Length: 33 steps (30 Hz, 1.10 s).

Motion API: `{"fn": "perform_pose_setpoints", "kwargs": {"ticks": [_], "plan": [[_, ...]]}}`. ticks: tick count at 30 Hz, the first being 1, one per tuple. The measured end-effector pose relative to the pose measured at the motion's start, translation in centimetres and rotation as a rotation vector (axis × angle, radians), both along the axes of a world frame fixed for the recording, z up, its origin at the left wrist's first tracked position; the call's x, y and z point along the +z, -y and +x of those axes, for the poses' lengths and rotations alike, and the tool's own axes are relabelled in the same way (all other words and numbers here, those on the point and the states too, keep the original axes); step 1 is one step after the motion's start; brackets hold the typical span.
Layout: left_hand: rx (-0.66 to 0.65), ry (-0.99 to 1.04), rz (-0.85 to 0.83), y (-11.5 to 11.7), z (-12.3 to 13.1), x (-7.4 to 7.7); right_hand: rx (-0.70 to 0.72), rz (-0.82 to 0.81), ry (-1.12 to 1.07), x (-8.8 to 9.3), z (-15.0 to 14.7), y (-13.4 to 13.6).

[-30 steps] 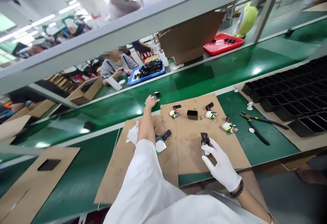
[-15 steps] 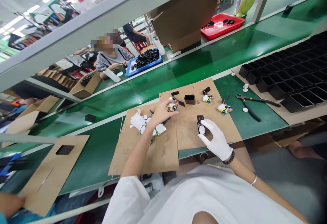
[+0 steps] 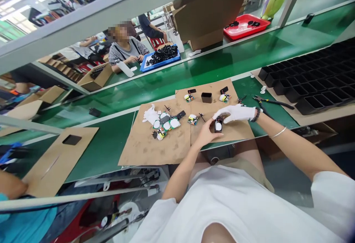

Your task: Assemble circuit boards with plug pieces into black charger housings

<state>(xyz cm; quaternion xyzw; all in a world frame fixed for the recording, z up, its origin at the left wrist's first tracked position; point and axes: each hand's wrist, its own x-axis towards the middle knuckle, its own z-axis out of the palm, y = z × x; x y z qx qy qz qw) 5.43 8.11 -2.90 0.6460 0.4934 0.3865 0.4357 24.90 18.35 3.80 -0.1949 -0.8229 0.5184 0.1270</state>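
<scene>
Bare left hand (image 3: 206, 134) now joins white-gloved right hand (image 3: 234, 113), both gripping a boxy black plastic case (image 3: 218, 131) between them; likely light, stiff: hold its sides.

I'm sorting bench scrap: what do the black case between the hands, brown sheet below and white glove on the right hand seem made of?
Black case: probably plastic, smooth-looking; thin, even walls suggest moulding.
Brown sheet: likely cardboard, matte; plain tan with dark smudges.
White glove: perhaps thin fabric, matte; it fits closely, any weave too small to see.
</scene>
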Motion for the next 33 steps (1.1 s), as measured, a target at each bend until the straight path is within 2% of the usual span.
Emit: {"fn": "perform_pose_setpoints", "kwargs": {"ticks": [2, 4, 7, 9, 12, 16, 19, 23, 25, 28, 33], "plan": [[0.043, -0.036, 0.032, 0.3, 0.4, 0.0, -0.050, 0.070, 0.064, 0.6, 0.1, 0.4], [0.110, -0.113, 0.093, 0.9, 0.9, 0.1, -0.143, 0.224, 0.145, 0.9, 0.3, 1.8], [0.268, -0.263, 0.167, 2.0, 2.5, 0.1, -0.316, 0.403, 0.256, 1.0, 0.5, 5.2], [0.395, -0.353, 0.170, 2.7, 3.9, 0.0, -0.493, 0.475, 0.315, 0.8, 0.1, 7.9], [0.519, -0.457, 0.141, 3.3, 5.6, -0.1, -0.747, 0.548, 0.335, 0.1, -0.9, 11.4], [0.554, -0.494, 0.143, 3.6, 6.3, -0.3, -0.923, 0.513, 0.199, -0.9, -2.1, 13.3], [0.534, -0.454, 0.147, 3.6, 6.2, -0.5, -0.978, 0.425, 0.045, -1.7, -2.6, 13.2], [0.513, -0.410, 0.142, 3.5, 6.1, -0.6, -0.961, 0.265, -0.121, -2.1, -2.7, 12.9], [0.511, -0.437, 0.123, 3.5, 6.2, -0.5, -0.980, 0.341, -0.103, -2.0, -2.8, 13.0], [0.512, -0.471, 0.094, 3.5, 6.3, -0.3, -1.006, 0.540, -0.012, -1.9, -3.3, 13.2], [0.511, -0.462, 0.119, 3.6, 6.2, -0.4, -1.025, 0.648, -0.005, -3.0, -3.7, 13.5]]}}
